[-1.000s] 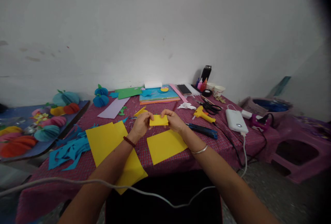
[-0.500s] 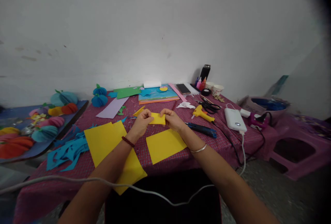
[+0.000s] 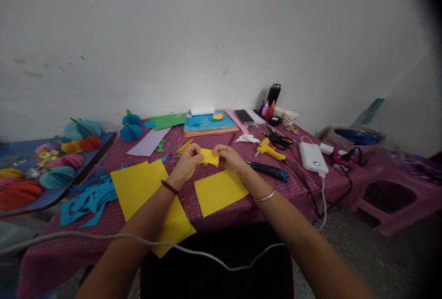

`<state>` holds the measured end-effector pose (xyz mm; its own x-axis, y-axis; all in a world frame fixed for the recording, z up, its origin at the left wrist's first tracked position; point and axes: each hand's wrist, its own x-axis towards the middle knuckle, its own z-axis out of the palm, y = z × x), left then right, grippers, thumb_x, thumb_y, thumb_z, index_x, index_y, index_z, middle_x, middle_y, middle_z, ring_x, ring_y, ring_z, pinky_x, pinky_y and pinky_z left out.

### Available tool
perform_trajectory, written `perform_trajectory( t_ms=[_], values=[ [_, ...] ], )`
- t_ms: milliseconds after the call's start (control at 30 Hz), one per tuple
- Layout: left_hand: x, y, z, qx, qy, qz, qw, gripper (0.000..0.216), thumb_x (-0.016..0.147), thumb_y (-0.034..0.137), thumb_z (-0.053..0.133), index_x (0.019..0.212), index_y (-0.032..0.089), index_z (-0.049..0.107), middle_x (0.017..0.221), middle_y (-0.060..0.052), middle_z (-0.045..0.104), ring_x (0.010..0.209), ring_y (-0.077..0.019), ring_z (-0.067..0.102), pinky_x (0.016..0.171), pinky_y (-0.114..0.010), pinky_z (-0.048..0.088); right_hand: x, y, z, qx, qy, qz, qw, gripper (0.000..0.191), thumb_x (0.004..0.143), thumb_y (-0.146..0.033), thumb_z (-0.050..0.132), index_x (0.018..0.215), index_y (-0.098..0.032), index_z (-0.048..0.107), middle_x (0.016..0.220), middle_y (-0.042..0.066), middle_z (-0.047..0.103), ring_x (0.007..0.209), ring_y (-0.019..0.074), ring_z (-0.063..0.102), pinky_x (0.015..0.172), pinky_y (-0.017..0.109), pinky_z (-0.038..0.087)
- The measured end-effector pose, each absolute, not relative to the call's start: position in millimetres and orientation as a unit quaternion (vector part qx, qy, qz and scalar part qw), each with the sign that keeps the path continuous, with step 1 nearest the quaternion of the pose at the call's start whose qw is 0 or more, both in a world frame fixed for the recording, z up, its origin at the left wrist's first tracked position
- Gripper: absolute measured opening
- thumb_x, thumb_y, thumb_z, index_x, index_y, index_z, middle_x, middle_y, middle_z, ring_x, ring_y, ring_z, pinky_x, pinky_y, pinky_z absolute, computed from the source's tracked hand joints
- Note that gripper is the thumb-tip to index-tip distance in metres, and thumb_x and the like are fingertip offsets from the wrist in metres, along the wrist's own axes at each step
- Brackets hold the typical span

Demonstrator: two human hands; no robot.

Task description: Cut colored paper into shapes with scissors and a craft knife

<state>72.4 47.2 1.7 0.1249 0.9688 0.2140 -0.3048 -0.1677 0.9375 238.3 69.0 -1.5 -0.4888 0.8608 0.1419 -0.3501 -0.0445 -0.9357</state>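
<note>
Between my hands, a small piece of yellow paper [image 3: 209,156] is held above the table and looks slightly bent. My left hand [image 3: 187,162] pinches its left end, and my right hand [image 3: 230,158] pinches its right end. Below them lies a yellow sheet [image 3: 220,193], partly under my right wrist. Larger yellow sheets [image 3: 133,186] lie under my left forearm, one reaching over the table's front edge. A narrow yellow paper piece [image 3: 185,146] rests just behind my left hand.
Right of my hands lie a yellow glue gun [image 3: 270,149], a blue-and-black cutter [image 3: 268,171], scissors [image 3: 280,141] and a white power bank [image 3: 313,157]. Blue scraps [image 3: 90,197] and paper pumpkins [image 3: 58,177] are at left. A white cable [image 3: 179,246] crosses in front of me.
The small yellow paper has gone from flat to slightly bent between my fingers. Both hands keep their hold, and the whole view has shifted slightly.
</note>
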Motion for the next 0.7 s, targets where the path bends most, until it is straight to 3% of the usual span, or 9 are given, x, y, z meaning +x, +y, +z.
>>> perform_trajectory(
  t_ms=[167, 333, 533, 700],
  values=[
    [71.0, 48.2, 0.2, 0.506, 0.33, 0.572, 0.554, 0.023, 0.06, 0.013, 0.066, 0.069, 0.019, 0.045, 0.068, 0.007, 0.045, 0.058, -0.0072, 0.048, 0.048, -0.018, 0.045, 241.1, 67.9, 0.5, -0.23, -0.535, 0.685, 0.437, 0.006, 0.06, -0.02, 0.052, 0.065, -0.017, 0.055, 0.058, -0.001, 0.057, 0.049, 0.0116, 0.053, 0.045, 0.022, 0.045],
    [71.6, 48.1, 1.0, 0.506, 0.332, 0.581, 0.545, 0.023, 0.06, 0.013, 0.065, 0.069, 0.019, 0.045, 0.07, 0.006, 0.046, 0.059, -0.0074, 0.048, 0.048, -0.018, 0.046, 240.3, 67.4, 0.4, -0.233, -0.536, 0.679, 0.444, 0.012, 0.069, -0.027, 0.059, 0.071, -0.018, 0.052, 0.059, -0.003, 0.055, 0.047, 0.01, 0.051, 0.043, 0.02, 0.044],
    [72.7, 49.8, 0.2, 0.514, 0.338, 0.608, 0.502, 0.021, 0.06, 0.014, 0.062, 0.069, 0.019, 0.044, 0.069, 0.006, 0.046, 0.059, -0.0081, 0.048, 0.05, -0.02, 0.047, 238.2, 67.5, -3.0, -0.27, -0.529, 0.674, 0.439, 0.043, 0.067, -0.031, 0.073, 0.103, -0.023, 0.05, 0.071, -0.007, 0.062, 0.044, 0.0065, 0.052, 0.04, 0.016, 0.042],
    [72.4, 52.1, -1.3, 0.53, 0.357, 0.629, 0.444, 0.018, 0.062, 0.013, 0.058, 0.069, 0.02, 0.043, 0.064, 0.007, 0.043, 0.054, -0.0073, 0.045, 0.049, -0.019, 0.045, 238.6, 67.1, -4.9, -0.295, -0.541, 0.692, 0.375, 0.032, 0.072, -0.042, 0.071, 0.082, -0.016, 0.056, 0.058, -0.003, 0.062, 0.04, 0.0068, 0.053, 0.039, 0.016, 0.04]
  ],
)
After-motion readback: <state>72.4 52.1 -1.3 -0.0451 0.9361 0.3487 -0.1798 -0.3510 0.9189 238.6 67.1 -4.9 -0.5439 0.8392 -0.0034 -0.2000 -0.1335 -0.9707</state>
